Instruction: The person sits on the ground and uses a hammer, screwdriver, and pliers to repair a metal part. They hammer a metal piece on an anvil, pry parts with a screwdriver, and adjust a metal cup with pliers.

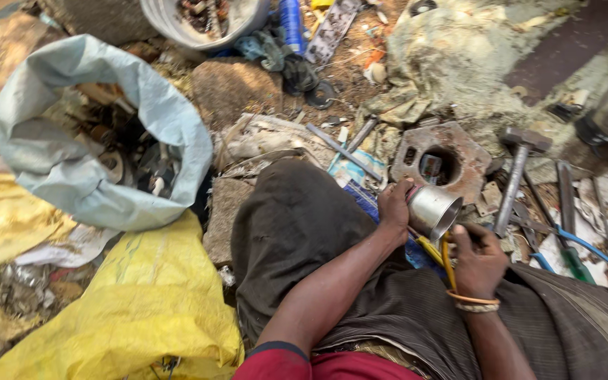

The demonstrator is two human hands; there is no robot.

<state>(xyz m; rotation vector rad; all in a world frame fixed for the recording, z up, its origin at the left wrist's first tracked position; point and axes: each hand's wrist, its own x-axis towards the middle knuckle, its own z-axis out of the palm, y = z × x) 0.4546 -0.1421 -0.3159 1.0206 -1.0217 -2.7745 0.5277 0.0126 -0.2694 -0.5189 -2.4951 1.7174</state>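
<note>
Left hand wrapped shut around metal cup, mouth tipped toward 4 o'clock. Right hand closed on yellow-handled tool, tip at cup rim. Cup sits over knee, frame centre-right. Hammer at cup's 2 o'clock, rusty metal block at 12, grey sack far off at 9.

— From my feed, the cup at centre right looks like bare metal, smooth with a dull shine.
— And the hammer?
— Rusty, rough metal, head and shaft. At upper left, the grey sack is woven plastic, matt. The yellow sack below it is slightly glossy.
</note>
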